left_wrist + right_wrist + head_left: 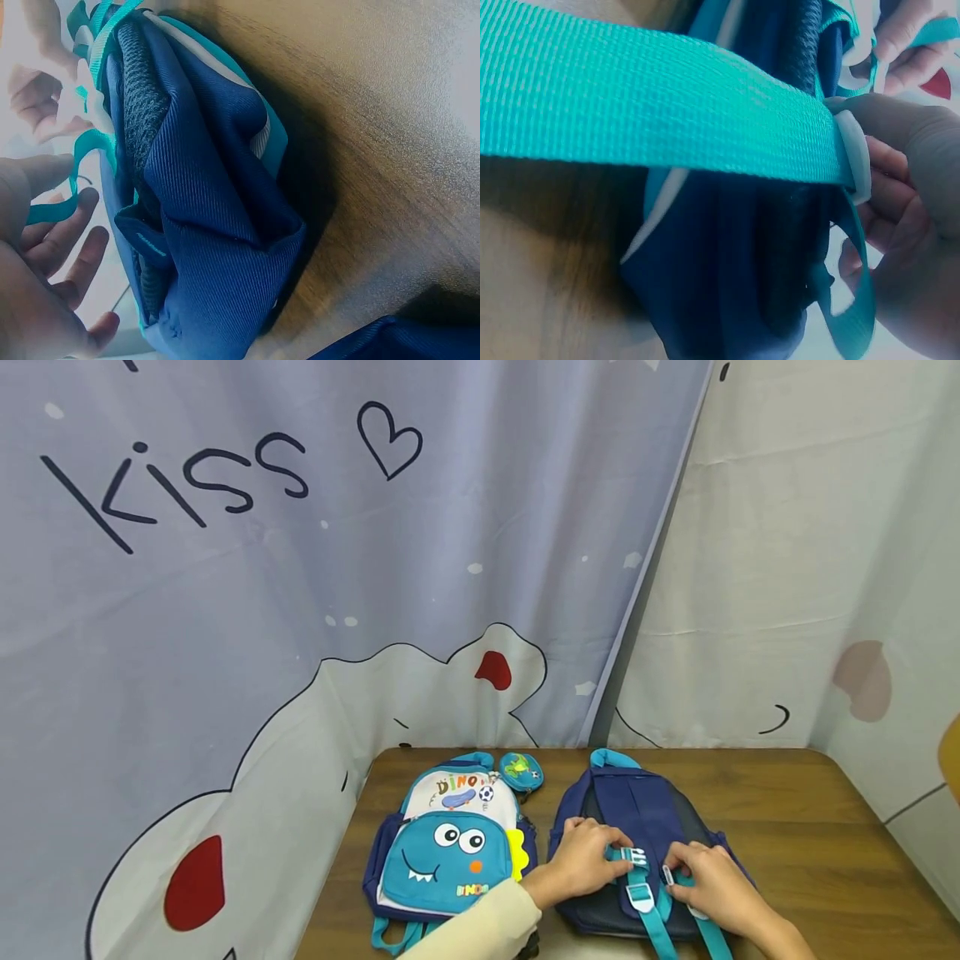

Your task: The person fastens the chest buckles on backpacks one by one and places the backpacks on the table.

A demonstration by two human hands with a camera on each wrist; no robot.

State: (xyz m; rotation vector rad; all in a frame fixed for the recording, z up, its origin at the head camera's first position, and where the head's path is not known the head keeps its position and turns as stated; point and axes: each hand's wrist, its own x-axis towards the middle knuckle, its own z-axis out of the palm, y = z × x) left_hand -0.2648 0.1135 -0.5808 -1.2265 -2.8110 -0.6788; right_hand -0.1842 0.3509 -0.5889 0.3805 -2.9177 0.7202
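- Navy backpack (651,827) lying on the wooden table (817,835), strap side up, its teal top handle (615,759) pointing to the curtain (480,560) at the far side.
- From where I stand, the person's left hand (577,862) has thumb and forefinger pinched on a teal strap end (617,854), right by a white clip (635,857); the wrist view shows the other fingers spread apart, away from the strap.
- The right hand (711,878) pinches a small white buckle (668,876) between thumb and fingers, with wide teal webbing (667,105) running into it.
- Another white buckle (640,897) sits on the strap between the two hands, resting on the bag.
- Just left of the navy bag, on the same table, lies a dinosaur backpack (448,847), its smiling face up, a yellow frill (517,853) along one side.
- A little round pouch (521,772) lies by its top corner.
- One pale sleeve (480,927) reaches across the dinosaur bag's lower corner.
- Over the table, the curtain carries "kiss" and a drawn heart (389,441).
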